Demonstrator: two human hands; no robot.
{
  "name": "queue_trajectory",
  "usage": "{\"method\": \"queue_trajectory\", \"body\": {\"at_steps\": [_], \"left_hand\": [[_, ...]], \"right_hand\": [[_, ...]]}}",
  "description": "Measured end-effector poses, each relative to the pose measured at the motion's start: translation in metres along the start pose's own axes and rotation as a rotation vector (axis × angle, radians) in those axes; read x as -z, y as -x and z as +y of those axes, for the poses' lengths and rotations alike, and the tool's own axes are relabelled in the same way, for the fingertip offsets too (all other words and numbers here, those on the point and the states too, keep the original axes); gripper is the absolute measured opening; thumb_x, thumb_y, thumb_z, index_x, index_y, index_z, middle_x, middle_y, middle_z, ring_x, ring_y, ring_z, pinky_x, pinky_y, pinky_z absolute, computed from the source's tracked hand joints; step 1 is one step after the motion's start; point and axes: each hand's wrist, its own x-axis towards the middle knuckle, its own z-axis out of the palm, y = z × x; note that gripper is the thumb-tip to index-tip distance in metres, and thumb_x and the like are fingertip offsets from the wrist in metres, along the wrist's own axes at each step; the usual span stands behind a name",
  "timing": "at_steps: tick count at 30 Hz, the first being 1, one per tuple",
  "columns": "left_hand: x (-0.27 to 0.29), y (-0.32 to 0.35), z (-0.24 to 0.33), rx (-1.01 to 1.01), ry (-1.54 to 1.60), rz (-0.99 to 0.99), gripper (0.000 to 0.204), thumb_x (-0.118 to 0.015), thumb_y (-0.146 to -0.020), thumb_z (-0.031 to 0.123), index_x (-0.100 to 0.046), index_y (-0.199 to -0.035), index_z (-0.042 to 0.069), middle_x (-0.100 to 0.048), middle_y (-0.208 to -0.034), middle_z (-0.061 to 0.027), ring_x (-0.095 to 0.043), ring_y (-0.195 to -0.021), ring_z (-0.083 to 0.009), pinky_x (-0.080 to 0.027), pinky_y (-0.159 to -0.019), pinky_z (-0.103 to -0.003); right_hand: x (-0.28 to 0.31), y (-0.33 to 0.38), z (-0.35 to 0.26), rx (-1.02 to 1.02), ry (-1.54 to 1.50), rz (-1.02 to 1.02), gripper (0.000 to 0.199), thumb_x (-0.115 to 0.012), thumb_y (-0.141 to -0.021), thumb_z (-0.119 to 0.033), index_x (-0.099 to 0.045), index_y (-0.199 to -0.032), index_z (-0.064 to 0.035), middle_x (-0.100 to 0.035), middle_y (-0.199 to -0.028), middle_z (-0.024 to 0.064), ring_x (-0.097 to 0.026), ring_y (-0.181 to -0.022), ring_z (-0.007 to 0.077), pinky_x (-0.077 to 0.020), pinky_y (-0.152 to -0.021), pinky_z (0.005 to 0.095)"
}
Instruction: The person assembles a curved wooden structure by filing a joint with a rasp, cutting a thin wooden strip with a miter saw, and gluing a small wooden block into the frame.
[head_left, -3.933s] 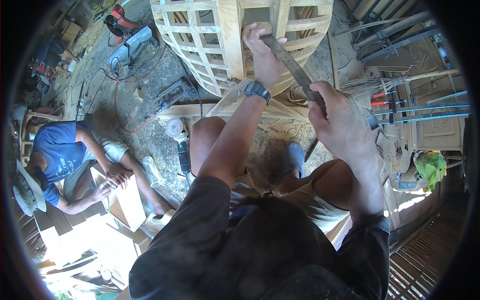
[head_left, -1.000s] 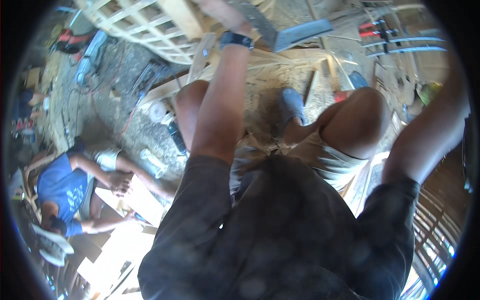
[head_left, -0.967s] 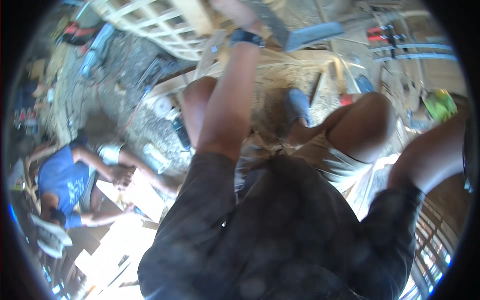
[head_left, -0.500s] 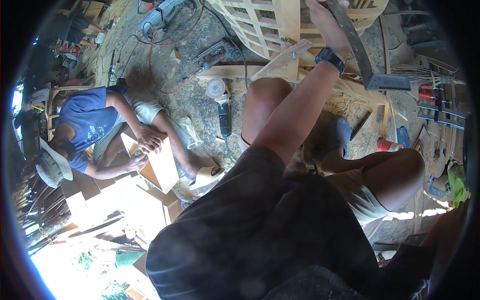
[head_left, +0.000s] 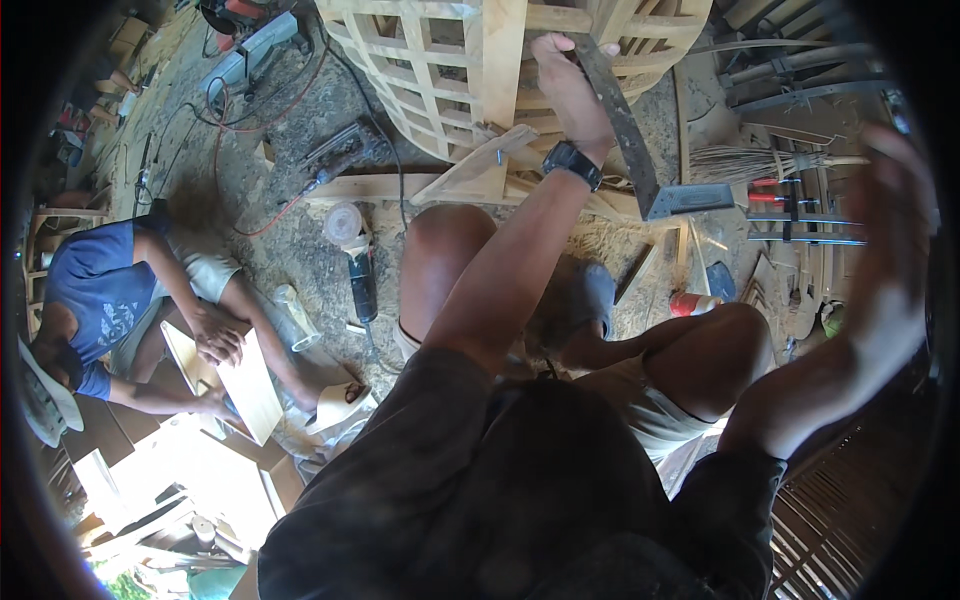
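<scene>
My left hand (head_left: 568, 82), with a black watch on its wrist, is shut on the upper end of a long dark flat metal blade (head_left: 640, 160). The blade runs down and to the right to a wider end above my knees. The hand rests against a pale wooden lattice frame (head_left: 440, 60) at the top. My right hand (head_left: 893, 215) is raised at the far right, blurred, off the blade, with nothing seen in it. I sit with bare knees drawn up below the frame.
An angle grinder (head_left: 354, 258) lies on the dirt floor left of my knee, and another power tool (head_left: 340, 155) with red cable lies further back. A person in a blue shirt (head_left: 100, 290) crouches at left holding a wooden board (head_left: 250, 385). Metal clamps (head_left: 795, 205) and wood offcuts lie at right.
The view has swung and steadied. My right hand, on the blade's lower end 3.9 s ago, has let go and risen at the right. My left hand still holds the blade at the frame.
</scene>
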Motion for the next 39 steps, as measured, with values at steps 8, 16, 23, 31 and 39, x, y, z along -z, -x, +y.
{"method": "queue_trajectory", "body": {"at_steps": [8,16,23,31,39], "left_hand": [[-0.002,0.003,0.011,-0.169,-0.056,0.029,0.038,-0.074,-0.084,0.004,-0.040,-0.101,0.004,-0.048,-0.084,-0.0061,-0.049,-0.071,-0.0160,-0.044,-0.064,-0.031],[-0.005,0.003,0.017,0.133,0.049,0.042,0.028,-0.067,-0.089,0.005,-0.042,-0.100,0.004,-0.056,-0.086,-0.0062,-0.051,-0.070,-0.0108,-0.043,-0.060,-0.027],[-0.004,0.005,0.008,-0.043,-0.091,0.051,0.032,-0.070,-0.088,0.009,-0.041,-0.100,0.004,-0.055,-0.085,-0.0059,-0.051,-0.070,-0.0118,-0.044,-0.061,-0.028],[-0.008,0.008,0.005,-0.094,-0.160,0.052,0.036,-0.073,-0.086,0.014,-0.041,-0.099,0.004,-0.053,-0.083,-0.0056,-0.051,-0.069,-0.0129,-0.044,-0.062,-0.028],[-0.001,0.003,0.004,-0.163,-0.235,0.074,0.041,-0.077,-0.085,0.019,-0.041,-0.099,0.004,-0.052,-0.082,-0.0053,-0.051,-0.069,-0.0140,-0.044,-0.062,-0.029]], "right_hand": [[-0.114,0.033,-0.004,0.149,-0.155,-0.435,0.035,-0.054,-0.095,0.000,-0.055,-0.129,-0.0002,-0.059,-0.104,0.0155,-0.066,-0.080,0.0282,-0.0525,-0.074,0.0391],[-0.155,0.033,-0.036,0.481,0.537,-0.346,0.036,-0.064,-0.082,-0.005,-0.054,-0.116,0.0025,-0.057,-0.096,0.0113,-0.067,-0.069,0.0183,-0.0573,-0.058,0.0312],[-0.173,0.026,-0.047,0.526,0.690,-0.320,0.031,-0.066,-0.077,-0.014,-0.063,-0.100,0.0063,-0.057,-0.083,0.0097,-0.060,-0.064,0.0147,-0.0473,-0.054,0.0244],[-0.190,0.012,-0.045,0.560,0.804,-0.279,0.032,-0.070,-0.075,-0.014,-0.065,-0.100,0.0056,-0.064,-0.091,0.0164,-0.065,-0.063,0.0135,-0.0497,-0.049,0.0228],[-0.185,-0.010,-0.058,0.553,0.738,-0.528,0.043,-0.072,-0.078,-0.018,-0.064,-0.108,0.0119,-0.068,-0.093,0.0215,-0.066,-0.070,0.0189,-0.0503,-0.053,0.0284]]}}
